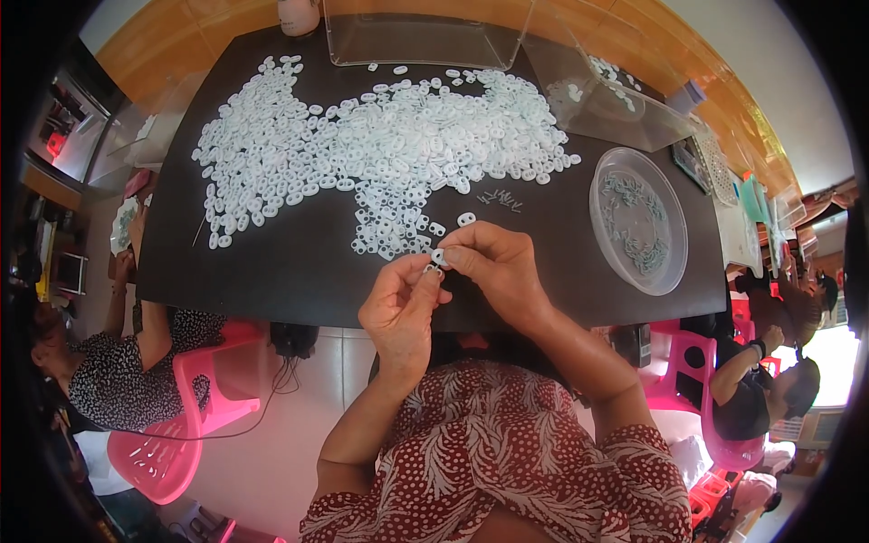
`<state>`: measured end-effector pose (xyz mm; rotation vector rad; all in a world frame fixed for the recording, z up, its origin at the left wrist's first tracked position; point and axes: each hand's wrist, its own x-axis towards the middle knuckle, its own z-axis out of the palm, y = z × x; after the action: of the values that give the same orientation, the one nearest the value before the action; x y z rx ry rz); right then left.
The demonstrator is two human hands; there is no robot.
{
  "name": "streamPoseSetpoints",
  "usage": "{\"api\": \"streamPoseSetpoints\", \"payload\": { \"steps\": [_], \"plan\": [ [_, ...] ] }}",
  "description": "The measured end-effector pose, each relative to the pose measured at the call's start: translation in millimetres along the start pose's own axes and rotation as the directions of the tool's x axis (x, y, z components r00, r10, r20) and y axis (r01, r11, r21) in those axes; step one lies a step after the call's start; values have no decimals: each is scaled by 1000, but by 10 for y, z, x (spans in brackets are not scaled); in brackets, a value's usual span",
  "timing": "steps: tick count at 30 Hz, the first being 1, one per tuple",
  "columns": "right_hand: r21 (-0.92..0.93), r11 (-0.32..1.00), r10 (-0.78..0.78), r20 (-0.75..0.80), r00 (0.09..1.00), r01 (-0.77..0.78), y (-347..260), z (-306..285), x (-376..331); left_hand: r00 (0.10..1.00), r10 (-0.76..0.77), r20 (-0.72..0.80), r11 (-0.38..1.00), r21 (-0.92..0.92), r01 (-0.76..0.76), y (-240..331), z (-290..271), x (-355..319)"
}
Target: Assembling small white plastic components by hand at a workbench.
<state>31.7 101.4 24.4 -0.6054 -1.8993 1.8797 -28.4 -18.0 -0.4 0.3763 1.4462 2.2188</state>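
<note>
"What have you got in your hands?"

"A small white piece [438,257], out over the middle of the near edge of the bench [561,281]. My right hand [493,267] has thumb and forefinger clamped on it. My left hand [405,312] is pinched together at its lower end, fingertips touching. Whether it's one piece or two laid together, my fingers hide too much for me to tell."

"And the rest of the pieces?"

"In a wide pile [434,136], heaped across the bench from near the left edge to right of the middle. A narrow tongue of it runs toward the near edge and stops just beyond my fingers. One loose piece [466,219] lies just beyond my right hand."

"Any pins?"

"A few loose pins [501,199] lie between the pile and the round dish [674,249]. The dish sits by the right edge, toward the near right corner, with more pins scattered inside."

"What's along the far side?"

"A clear box [425,61] at the far edge, a bottle [298,16] near the far left corner, and another clear box [625,118] at the far right corner."
</note>
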Motion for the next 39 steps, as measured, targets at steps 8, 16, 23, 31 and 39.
{"api": "streamPoseSetpoints", "payload": {
  "steps": [8, 16, 23, 31, 39],
  "plan": [
    [-79, 990, -117, -40, 992, 114, 107, 27, -27, 1000, 17, 9, 999, -50, -16, -41, 12, -10],
    [-324, 917, -241, 18, 970, 233, 26, 15, -63, 998, 34, 55, 999, -28, -33, -92, -24, -31],
    [-466, 778, -424, 108, 899, 422, 36, 45, -92, 998, 55, -14, 996, -68, -56, -74, 15, -22],
    [-465, 735, -504, 112, 856, 494, 61, 43, -84, 994, 11, -111, 986, -164, -29, -29, 65, -1],
    [-525, 569, -674, 146, 725, 634, 55, -5, -80, 995, 67, -77, 994, -77, -73, 63, 132, -58]
  ]
}}
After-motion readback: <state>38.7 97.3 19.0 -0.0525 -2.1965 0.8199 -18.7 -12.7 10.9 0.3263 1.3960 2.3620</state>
